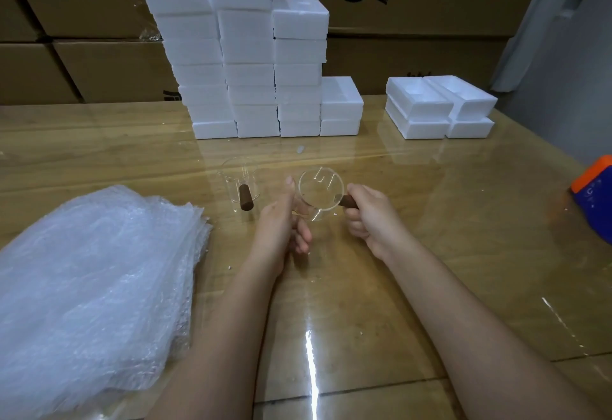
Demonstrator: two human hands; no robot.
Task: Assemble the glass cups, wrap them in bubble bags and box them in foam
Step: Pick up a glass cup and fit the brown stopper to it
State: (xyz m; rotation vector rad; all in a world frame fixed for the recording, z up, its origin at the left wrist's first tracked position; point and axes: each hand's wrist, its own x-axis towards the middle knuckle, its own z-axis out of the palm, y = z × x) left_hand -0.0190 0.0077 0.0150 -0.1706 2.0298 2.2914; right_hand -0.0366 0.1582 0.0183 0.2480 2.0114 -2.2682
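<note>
A clear glass cup [320, 191] is tilted on its side just above the table, its mouth facing me. My right hand [371, 217] grips its brown wooden handle [347, 201]. My left hand [281, 220] holds the cup's body from the left, thumb up along the glass and fingers curled under it. A second glass cup [236, 181] with a brown handle [245, 197] stands on the table to the left, apart from both hands. A thick pile of bubble bags [89, 274] lies at the near left. Open foam trays [437, 104] sit at the back right.
Tall stacks of closed white foam boxes [251, 61] stand at the back centre, before a wall of cardboard cartons [414, 5]. An orange and blue object [596, 194] lies at the right edge. The glossy wooden table [463, 254] carries small foam crumbs.
</note>
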